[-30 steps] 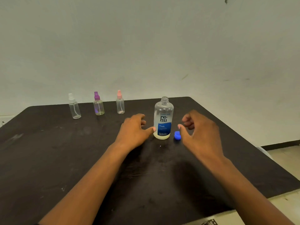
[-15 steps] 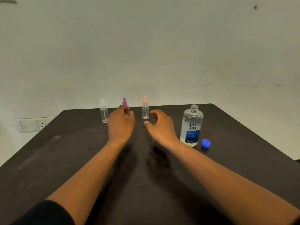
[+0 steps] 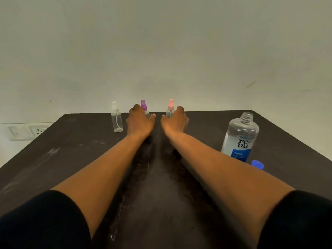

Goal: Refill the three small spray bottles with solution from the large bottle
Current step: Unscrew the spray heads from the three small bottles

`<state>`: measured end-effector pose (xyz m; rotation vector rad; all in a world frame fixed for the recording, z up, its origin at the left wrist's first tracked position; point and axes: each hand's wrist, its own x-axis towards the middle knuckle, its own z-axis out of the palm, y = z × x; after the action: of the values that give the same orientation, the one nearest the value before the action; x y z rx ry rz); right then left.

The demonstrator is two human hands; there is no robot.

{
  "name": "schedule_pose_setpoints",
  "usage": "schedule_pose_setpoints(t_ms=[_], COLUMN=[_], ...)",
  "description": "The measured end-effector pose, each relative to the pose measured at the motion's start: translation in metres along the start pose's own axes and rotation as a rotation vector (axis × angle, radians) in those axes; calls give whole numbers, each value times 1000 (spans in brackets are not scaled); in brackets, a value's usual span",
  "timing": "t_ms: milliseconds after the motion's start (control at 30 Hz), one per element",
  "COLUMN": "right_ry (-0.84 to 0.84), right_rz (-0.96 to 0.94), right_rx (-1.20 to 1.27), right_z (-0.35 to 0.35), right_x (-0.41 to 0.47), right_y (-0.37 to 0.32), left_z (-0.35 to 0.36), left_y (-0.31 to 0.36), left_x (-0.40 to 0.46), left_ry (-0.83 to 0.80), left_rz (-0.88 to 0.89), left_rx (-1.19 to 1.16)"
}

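Renu solution bottle (image 3: 239,136) upright, uncapped, blue cap (image 3: 257,165) beside it. Left of it: my right hand (image 3: 175,121) at pink-top sprayer (image 3: 170,108), left hand (image 3: 140,122) at purple-top sprayer (image 3: 144,107); grip on either unclear. White-top sprayer (image 3: 116,117) furthest left.

A plain pale wall (image 3: 161,51) fills the upper half of the frame, faintly scuffed at right. A dark, dusty table (image 3: 53,159) spans the lower half. At left, a white socket plate (image 3: 28,131) sits on the wall.

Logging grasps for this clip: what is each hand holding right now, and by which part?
Left hand wraps the purple-capped bottle around its body; right hand wraps the pink-capped bottle likewise. Firm contact cannot be told.
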<state>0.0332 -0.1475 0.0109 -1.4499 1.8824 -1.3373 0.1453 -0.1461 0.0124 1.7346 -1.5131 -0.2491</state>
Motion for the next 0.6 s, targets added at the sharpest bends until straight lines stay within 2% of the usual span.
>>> schedule_pose_setpoints(t_ms=[133,300,600], right_ry=[-21,-74,-106], right_rz=[27,19,-15], right_rx=[1,23,123], right_z=[5,-2,-35], right_x=[10,4,-54], right_y=[1,3,5], left_z=[10,12,-40], left_y=[2,-4,2], left_x=[10,14,-55], left_ry=[4,22,17], left_rz=[-45,-99,81], left_rx=[15,-73,-195])
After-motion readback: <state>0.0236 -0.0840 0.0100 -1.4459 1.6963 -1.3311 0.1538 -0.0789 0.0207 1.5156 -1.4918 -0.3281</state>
